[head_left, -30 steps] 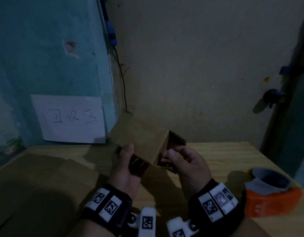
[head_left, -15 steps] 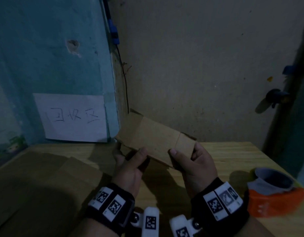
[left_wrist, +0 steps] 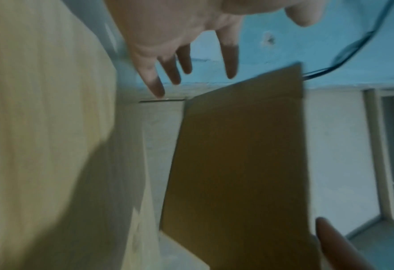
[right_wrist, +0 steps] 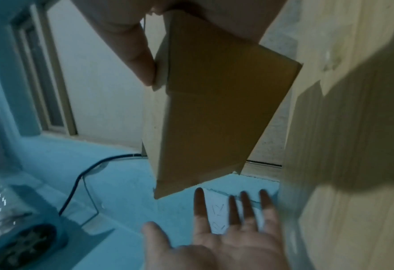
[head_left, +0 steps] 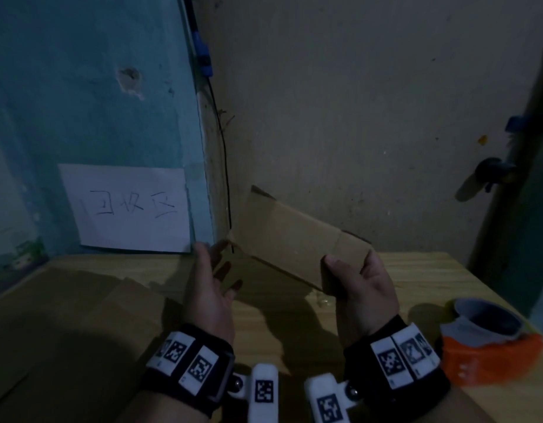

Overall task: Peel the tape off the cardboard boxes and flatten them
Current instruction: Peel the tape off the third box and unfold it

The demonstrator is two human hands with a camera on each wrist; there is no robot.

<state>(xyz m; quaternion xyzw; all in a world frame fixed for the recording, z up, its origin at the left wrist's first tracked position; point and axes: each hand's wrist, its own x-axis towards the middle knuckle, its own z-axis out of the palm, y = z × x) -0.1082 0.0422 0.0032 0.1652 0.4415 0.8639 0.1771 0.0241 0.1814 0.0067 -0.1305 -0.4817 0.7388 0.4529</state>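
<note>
- The flattening step looked nearly done: the collapsed brown cardboard box hung tilted above the pale wooden table, pinched at its near corner by the right hand.
- The left hand hovered just beside the box's far end, fingers spread, holding nothing.
- Next, the box probably needed laying on the flat brown cardboard sheets to the left.
- Half a second earlier, both hands had gripped the box; the left had since let go.

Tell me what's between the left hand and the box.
Nothing: the open left hand sits just clear of the box end, with only wall behind the gap. The right wrist view shows it best.
</note>
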